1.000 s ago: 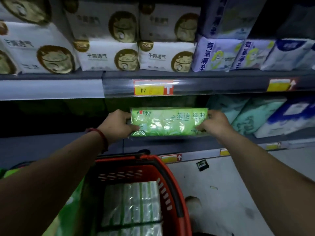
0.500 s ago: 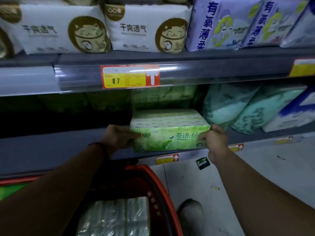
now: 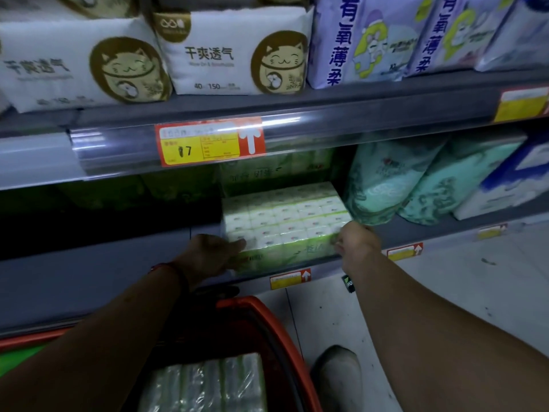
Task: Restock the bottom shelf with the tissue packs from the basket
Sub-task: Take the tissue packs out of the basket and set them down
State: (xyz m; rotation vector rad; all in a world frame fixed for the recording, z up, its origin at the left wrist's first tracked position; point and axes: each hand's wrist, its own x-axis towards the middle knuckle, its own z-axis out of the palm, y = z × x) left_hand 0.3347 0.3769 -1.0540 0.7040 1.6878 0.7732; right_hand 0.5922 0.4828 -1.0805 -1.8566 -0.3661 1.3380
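The green plastic-wrapped tissue pack [image 3: 285, 224] now lies deeper on the grey bottom shelf [image 3: 89, 272]. Left hand [image 3: 208, 257] and right hand [image 3: 356, 242] seemingly grip its near corners; the red-yellow price tag [image 3: 208, 142] reads 7.

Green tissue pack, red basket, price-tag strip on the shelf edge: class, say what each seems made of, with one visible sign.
Green tissue pack: likely paper tissues wrapped in clear glossy plastic film; small packets show through. Red basket: probably moulded plastic; smooth, uniform rim. Price-tag strip: seemingly clear glossy plastic; a bright streak of reflected light runs along it.
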